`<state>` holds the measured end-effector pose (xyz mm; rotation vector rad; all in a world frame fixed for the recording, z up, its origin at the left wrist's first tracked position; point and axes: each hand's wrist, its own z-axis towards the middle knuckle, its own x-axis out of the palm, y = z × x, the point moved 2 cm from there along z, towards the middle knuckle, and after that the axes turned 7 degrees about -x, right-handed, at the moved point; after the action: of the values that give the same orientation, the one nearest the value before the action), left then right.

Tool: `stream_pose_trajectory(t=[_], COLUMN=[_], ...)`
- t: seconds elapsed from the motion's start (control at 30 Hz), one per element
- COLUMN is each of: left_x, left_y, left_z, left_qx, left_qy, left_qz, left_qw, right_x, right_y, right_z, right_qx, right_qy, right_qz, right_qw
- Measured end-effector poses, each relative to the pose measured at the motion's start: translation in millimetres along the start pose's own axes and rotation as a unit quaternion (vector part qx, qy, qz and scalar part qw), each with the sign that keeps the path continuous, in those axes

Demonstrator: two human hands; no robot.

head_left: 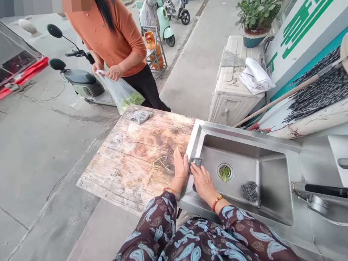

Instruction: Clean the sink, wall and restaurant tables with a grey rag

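Patterned sleeves (159, 218) are seen nearest, and at the sink rim (193, 139) a grey pad (197, 161) is gripped by the right hand (203, 182), while the left hand's (181, 169) grip cannot be told; the pad, probably light and soft, is best held flat across its middle.

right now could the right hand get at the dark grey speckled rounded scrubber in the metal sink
Probably yes: nothing visible stands between the right hand and the scrubber in the sink.

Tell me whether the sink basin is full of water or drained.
Drained, it seems: no standing water shows in the sink basin, whose metal floor is visible around leafy scraps at the drain and a dark scrubber.
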<state>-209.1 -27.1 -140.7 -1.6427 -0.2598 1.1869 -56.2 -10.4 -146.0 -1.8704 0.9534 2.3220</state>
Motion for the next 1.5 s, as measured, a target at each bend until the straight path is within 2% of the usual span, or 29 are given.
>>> stream_pose_trajectory(t=[0.1,0.2,0.33,0.47,0.6,0.67,0.73,0.77,0.83,0.87,0.93,1.0,1.1,1.17,1.27,1.37,1.43,1.5], left_x=[-11,-26,-48,-59,-67,-69,-67,-64,-50,-39,-13,15,50,62,67,58,47,40], left_y=[6,11,18,21,13,3,-13,-22,-45,-58,-85,-113,-151,-169,-184,-183,-175,-170], left_z=[-18,-49,-88,-117,-140,-149,-158,-162,-170,-173,-180,-186,-192,-194,-195,-190,-178,-165], left_qx=[-0.01,-0.007,-0.02,-0.031,-0.053,-0.061,-0.058,-0.053,-0.044,-0.041,-0.043,-0.04,-0.061,-0.074,-0.103,-0.152,-0.2,-0.222], left_qy=[-0.026,-0.009,0.002,-0.004,-0.018,-0.025,-0.028,-0.026,-0.007,0.01,0.068,0.146,0.242,0.268,0.286,0.283,0.222,0.199], left_qz=[-0.004,0.022,0.064,0.071,0.051,0.035,0.015,0.004,-0.023,-0.038,-0.068,-0.09,-0.128,-0.162,-0.221,-0.264,-0.277,-0.275], left_qw=[1.0,1.0,0.998,0.997,0.997,0.997,0.998,0.998,0.999,0.998,0.994,0.984,0.96,0.947,0.927,0.909,0.913,0.914], right_x=[1,-7,-26,-46,-71,-85,-99,-107,-120,-126,-133,-138,-146,-152,-164,-178,-190,-204], right_y=[14,23,21,-10,-67,-102,-138,-153,-171,-173,-162,-137,-97,-80,-75,-80,-86,-92], right_z=[-32,-53,-71,-104,-161,-189,-209,-215,-219,-217,-206,-191,-172,-168,-173,-178,-181,-188], right_qx=[-0.051,-0.096,-0.148,-0.147,-0.119,-0.059,0.066,0.142,0.274,0.316,0.359,0.347,0.252,0.198,0.157,0.097,0.059,0.048], right_qy=[0.042,0.076,0.086,0.073,0.054,0.048,0.015,-0.019,-0.104,-0.14,-0.185,-0.189,-0.149,-0.121,-0.093,-0.082,-0.101,-0.129], right_qz=[0.006,0.012,0.039,0.081,0.139,0.167,0.187,0.196,0.223,0.242,0.292,0.353,0.454,0.495,0.511,0.451,0.368,0.301], right_qw=[0.998,0.992,0.984,0.983,0.982,0.983,0.98,0.97,0.93,0.907,0.867,0.848,0.841,0.837,0.84,0.883,0.922,0.944])
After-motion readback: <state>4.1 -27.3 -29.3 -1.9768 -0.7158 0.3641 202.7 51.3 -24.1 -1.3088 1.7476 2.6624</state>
